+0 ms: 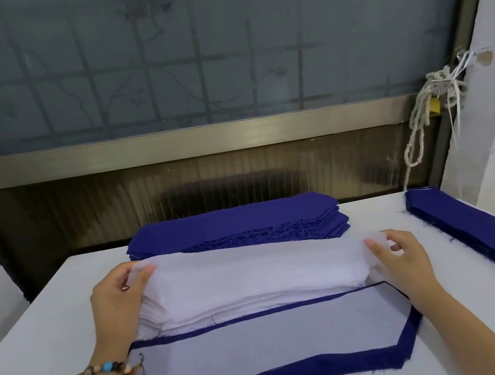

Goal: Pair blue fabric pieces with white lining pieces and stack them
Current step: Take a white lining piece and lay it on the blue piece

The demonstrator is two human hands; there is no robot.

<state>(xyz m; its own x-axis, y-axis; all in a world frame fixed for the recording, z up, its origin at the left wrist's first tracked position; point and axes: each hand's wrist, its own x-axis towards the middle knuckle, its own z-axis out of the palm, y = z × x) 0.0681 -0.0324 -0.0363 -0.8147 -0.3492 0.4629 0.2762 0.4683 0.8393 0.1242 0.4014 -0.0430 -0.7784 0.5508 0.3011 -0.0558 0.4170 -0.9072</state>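
A thick stack of white lining pieces [257, 296] lies in the middle of the table. Its top sheet [258, 266] is lifted at both ends: my left hand [118, 301] pinches the left end, my right hand [403, 256] pinches the right end. In front of the stack lies a blue fabric piece [301, 373] with a white lining sheet [264, 343] spread over it, blue showing round its edges. Behind the white stack sits a pile of blue fabric pieces [236, 226].
The white table [38, 350] ends near a dark ribbed wall and a window at the back. A long narrow stack of blue strips [487, 233] runs along the right edge. A knotted rope [423, 120] hangs at the back right corner.
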